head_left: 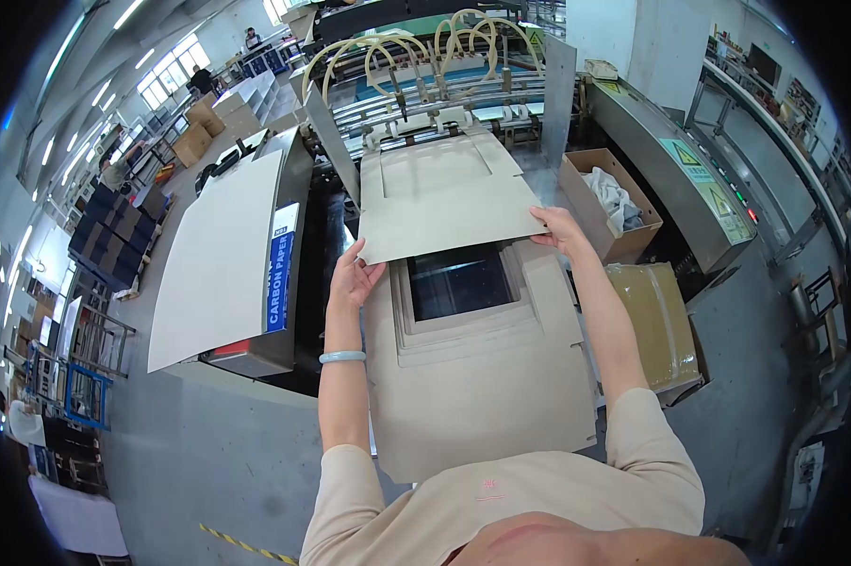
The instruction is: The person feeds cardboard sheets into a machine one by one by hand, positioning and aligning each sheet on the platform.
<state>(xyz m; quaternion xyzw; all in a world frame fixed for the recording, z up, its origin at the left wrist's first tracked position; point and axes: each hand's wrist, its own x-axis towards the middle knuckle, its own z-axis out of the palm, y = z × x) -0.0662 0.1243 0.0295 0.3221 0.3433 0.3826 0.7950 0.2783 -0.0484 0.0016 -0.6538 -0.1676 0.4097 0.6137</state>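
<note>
A beige cardboard sheet [454,209] lies at the machine's feed end, its near edge between my two hands. My left hand [355,276] is at the sheet's near left corner, its fingers apart and the palm turned up. At the near right corner my right hand [559,229] pinches the sheet between thumb and fingers. Under and nearer to me lies a stack of cardboard sheets [482,396] with rectangular cut-outs, and a dark surface shows through the opening.
The machine [425,123] with hoses stands ahead. On the left, a large board [220,255] lies beside a blue carbon paper box [280,269]. To the right are an open carton [590,206] with cloth and a taped box [653,325]. People are in the far left background.
</note>
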